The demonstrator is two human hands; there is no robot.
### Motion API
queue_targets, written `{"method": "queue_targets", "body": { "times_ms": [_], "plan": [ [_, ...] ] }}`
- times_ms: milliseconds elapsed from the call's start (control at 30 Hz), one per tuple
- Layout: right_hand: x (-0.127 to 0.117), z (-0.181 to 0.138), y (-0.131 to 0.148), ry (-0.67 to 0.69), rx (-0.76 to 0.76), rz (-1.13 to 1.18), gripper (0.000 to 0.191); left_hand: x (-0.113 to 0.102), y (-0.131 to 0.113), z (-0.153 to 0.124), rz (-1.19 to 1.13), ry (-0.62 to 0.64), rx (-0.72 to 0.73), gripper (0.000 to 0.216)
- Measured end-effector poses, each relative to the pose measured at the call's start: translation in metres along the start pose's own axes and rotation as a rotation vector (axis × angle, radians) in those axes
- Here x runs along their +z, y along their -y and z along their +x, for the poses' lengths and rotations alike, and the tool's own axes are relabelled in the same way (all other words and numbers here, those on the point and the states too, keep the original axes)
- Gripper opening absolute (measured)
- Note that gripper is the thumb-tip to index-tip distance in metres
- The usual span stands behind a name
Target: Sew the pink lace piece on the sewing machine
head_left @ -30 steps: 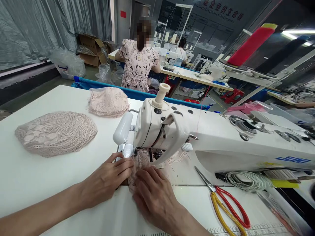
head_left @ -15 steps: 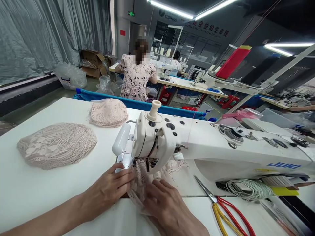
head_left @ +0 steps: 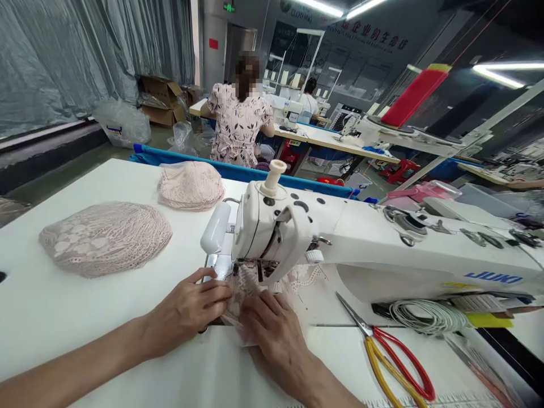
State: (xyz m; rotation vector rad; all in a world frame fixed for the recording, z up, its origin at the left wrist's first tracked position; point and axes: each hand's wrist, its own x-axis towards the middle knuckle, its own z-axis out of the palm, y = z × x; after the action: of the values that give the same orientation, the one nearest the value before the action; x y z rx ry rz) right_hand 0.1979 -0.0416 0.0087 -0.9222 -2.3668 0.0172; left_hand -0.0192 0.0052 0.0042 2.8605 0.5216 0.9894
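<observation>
Resting left hand (head_left: 189, 307) and right hand (head_left: 275, 333), half-curled, on pink lace (head_left: 246, 279) at near side of JUKI sewing machine (head_left: 365, 238), with any pinch hidden.

Scissors (head_left: 368, 331), one handle red, one yellow, flat on desk (head_left: 85, 351). Coil of pale cord (head_left: 429, 315), just beside yellow slip (head_left: 491, 321). Farther off: seated person (head_left: 240, 122) in leaf-print clothing, back turned; second person (head_left: 309, 103) in white. Open cardboard boxes (head_left: 160, 116) near silvery curtain (head_left: 85, 56). Red paper (head_left: 213, 43) on grey wall (head_left: 215, 73). Lit ceiling tubes (head_left: 499, 76).
</observation>
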Motion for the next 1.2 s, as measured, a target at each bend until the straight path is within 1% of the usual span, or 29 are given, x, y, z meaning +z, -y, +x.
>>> {"method": "queue_targets", "body": {
  "times_ms": [67, 167, 233, 433, 633, 767, 1033, 1167, 1200],
  "plan": [
    [-0.001, 0.0, 0.0, -0.012, -0.07, 0.025, 0.025, -0.002, 0.002, -0.001, -0.03, -0.001, 0.023, 0.03],
    [-0.002, 0.001, 0.0, 0.015, -0.138, 0.054, 0.025, -0.006, 0.004, 0.0, -0.04, 0.02, 0.046, 0.025],
    [-0.003, 0.002, 0.0, 0.021, -0.145, 0.044, 0.025, -0.008, 0.005, 0.001, -0.042, 0.029, 0.058, 0.025],
    [-0.006, 0.006, 0.001, -0.023, -0.169, 0.006, 0.025, -0.012, 0.005, 0.002, -0.014, 0.048, 0.064, 0.027],
    [-0.004, 0.003, 0.0, 0.01, -0.172, -0.015, 0.026, -0.011, 0.004, 0.001, -0.024, 0.045, 0.055, 0.029],
    [-0.004, 0.004, 0.0, 0.033, -0.178, -0.044, 0.023, -0.01, 0.005, 0.001, -0.024, 0.057, 0.067, 0.03],
    [-0.002, 0.002, 0.0, 0.018, -0.221, -0.028, 0.019, -0.013, 0.0, 0.003, -0.034, 0.059, 0.092, 0.036],
    [0.0, 0.0, 0.001, 0.025, -0.221, 0.002, 0.018, -0.015, -0.001, 0.004, 0.003, 0.097, 0.078, 0.036],
    [0.0, 0.0, 0.002, 0.023, -0.212, 0.019, 0.021, -0.014, -0.001, 0.004, 0.008, 0.096, 0.071, 0.036]
  ]
}}
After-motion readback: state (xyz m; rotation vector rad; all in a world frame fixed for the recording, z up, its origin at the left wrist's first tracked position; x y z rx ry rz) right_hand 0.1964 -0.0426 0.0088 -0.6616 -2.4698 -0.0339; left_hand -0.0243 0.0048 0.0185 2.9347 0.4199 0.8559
